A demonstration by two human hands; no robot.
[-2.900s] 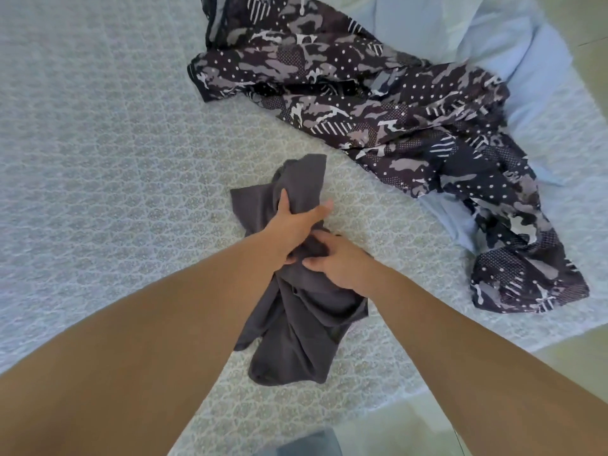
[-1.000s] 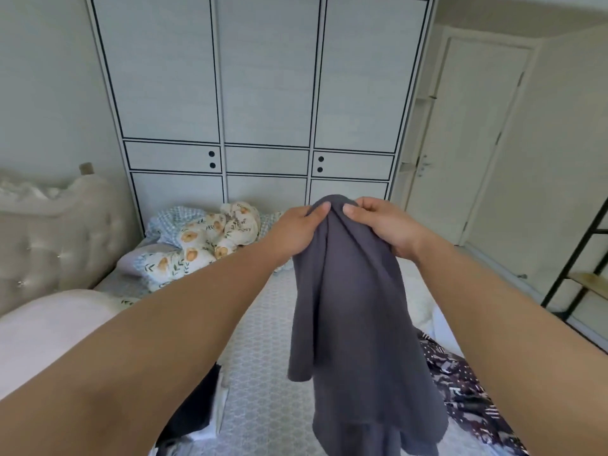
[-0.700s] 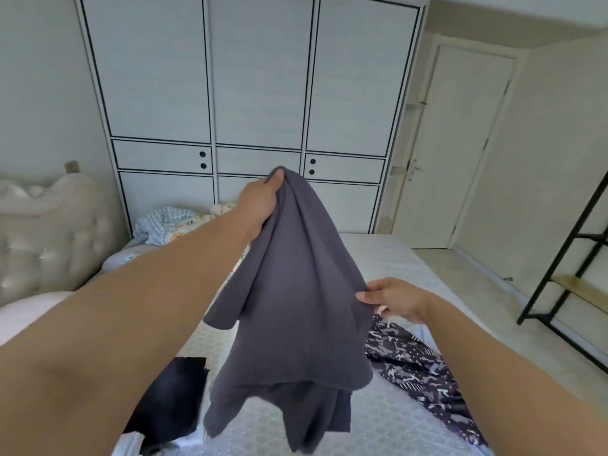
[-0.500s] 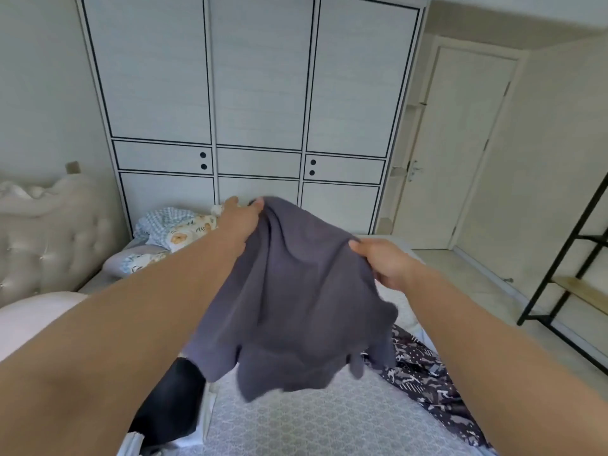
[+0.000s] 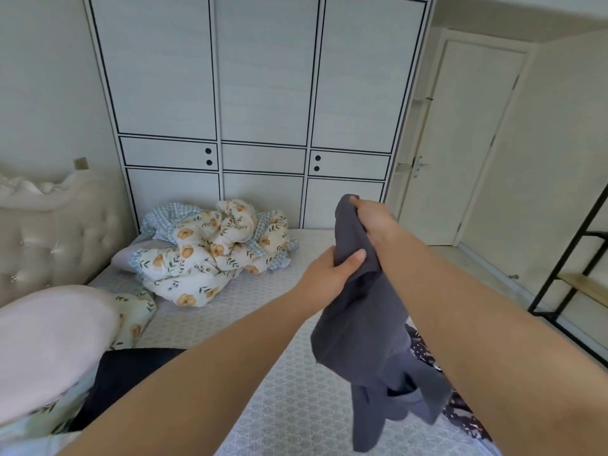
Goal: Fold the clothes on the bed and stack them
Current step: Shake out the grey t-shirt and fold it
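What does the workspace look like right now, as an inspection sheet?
Surface: bed with patterned white cover.
Job's things: grey garment held up in the air, unfolded; patterned garment lying on bed behind it.
Clutter: floral quilt bunched at far end; pillow; black cloth.
Grippers: left hand and right hand both grip the grey garment.
Cables: nothing seen.
Surroundings: wardrobe, door, black shelf.

Quilt (image 5: 210,255) on bed (image 5: 289,390), wardrobe (image 5: 260,110) behind.
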